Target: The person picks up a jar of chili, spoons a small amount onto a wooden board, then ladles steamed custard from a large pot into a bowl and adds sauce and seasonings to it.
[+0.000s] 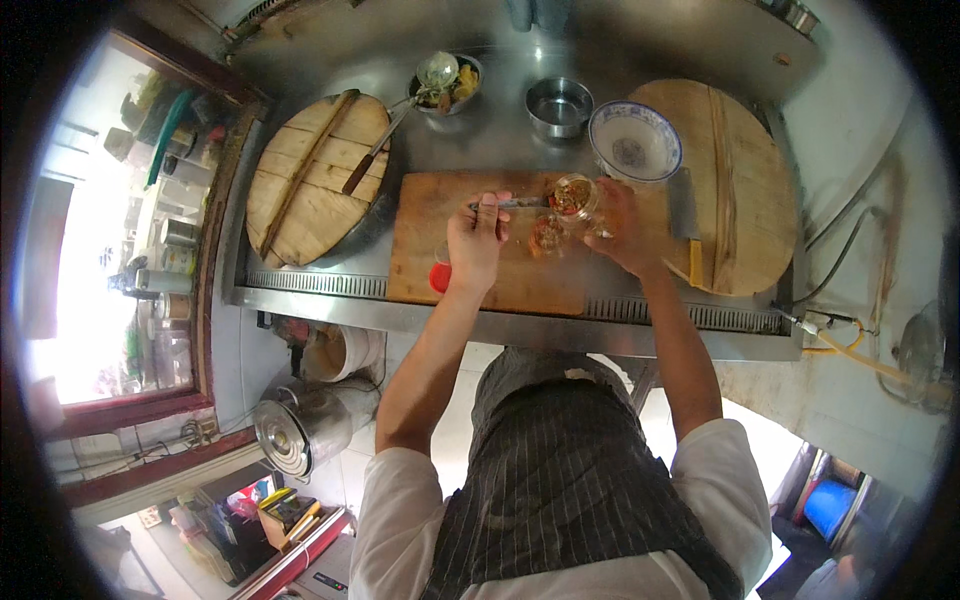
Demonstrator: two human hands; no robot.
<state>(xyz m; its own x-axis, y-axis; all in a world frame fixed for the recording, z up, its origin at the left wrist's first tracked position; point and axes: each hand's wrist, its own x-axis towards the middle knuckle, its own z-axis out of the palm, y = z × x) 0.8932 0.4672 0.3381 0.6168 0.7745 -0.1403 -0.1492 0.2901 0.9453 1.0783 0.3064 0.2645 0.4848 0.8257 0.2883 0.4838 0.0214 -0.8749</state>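
Shows, left of the steel pot, a steel bowl of food and, farther left, a ribbed wooden lid, plus, right of that pot, a yellow-handled cleaver and a second wooden lid.

Reddish contents of glass jar too small to tell, pan mostly hidden under wooden lid

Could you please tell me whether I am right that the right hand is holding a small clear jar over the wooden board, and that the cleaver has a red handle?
Only the handle's colour is wrong: the head view shows the cleaver with a yellow handle. The right hand does hold the small clear jar over the wooden board.
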